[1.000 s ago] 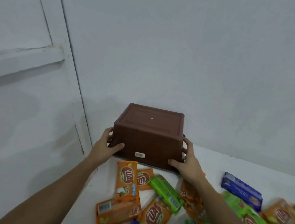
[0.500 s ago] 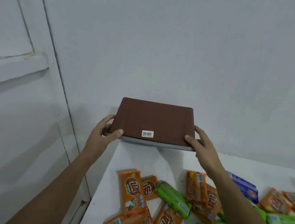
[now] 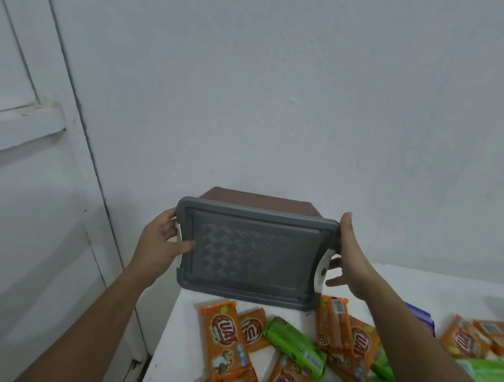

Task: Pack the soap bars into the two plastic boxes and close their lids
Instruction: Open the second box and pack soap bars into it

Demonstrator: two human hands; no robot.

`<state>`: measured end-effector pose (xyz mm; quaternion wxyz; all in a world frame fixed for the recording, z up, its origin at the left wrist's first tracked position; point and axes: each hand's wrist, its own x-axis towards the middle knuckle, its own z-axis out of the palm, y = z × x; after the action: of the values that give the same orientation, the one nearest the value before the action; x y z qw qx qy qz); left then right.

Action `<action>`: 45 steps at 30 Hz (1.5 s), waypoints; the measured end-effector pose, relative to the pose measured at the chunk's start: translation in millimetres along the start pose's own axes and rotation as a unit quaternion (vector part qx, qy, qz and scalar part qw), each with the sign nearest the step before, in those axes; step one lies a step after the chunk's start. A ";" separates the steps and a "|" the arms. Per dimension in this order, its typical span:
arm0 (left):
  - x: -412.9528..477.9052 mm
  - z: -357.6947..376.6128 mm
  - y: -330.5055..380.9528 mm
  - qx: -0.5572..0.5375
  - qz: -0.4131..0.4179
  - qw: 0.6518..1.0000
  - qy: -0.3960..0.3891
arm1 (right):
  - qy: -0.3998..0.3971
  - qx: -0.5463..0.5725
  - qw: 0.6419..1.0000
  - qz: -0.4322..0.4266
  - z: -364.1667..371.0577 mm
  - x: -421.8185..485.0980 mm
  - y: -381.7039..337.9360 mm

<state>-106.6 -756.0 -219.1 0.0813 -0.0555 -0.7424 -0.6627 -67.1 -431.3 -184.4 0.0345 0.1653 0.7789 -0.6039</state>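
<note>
Above the far left corner of the bench (image 3: 172, 350) I have the plastic box (image 3: 256, 198) held off the surface. It is tipped on its side so the grey lid (image 3: 255, 251) faces me, probably to reach the white latches (image 3: 323, 267) before packing. The left grip (image 3: 162, 244) is clamped on the box's left edge, thumb over the lid by the latch. The right grip (image 3: 351, 259) is spread flat against the right edge, fingers straight, pinching nothing. The lid looks seated. The soap bars (image 3: 222, 336) lie loose on the bench below, none packed. The second box is not in view.
</note>
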 end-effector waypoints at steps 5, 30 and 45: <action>-0.1 4.5 -13.4 -0.026 -0.017 1.000 -0.001 | -0.017 0.079 0.996 -0.033 5.4 0.5 24.2; 34.2 4.3 12.5 0.193 -0.135 0.972 0.024 | 0.023 -0.083 0.996 -0.036 8.3 23.4 1.3; 29.0 -3.5 14.1 0.068 -0.156 0.980 0.106 | 0.121 -0.110 0.986 -0.006 9.2 32.6 -1.1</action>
<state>-132.1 -758.5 -199.3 0.0588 0.1370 -0.7726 -0.6171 -99.5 -433.3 -194.1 -0.0458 0.2278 0.8402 -0.4900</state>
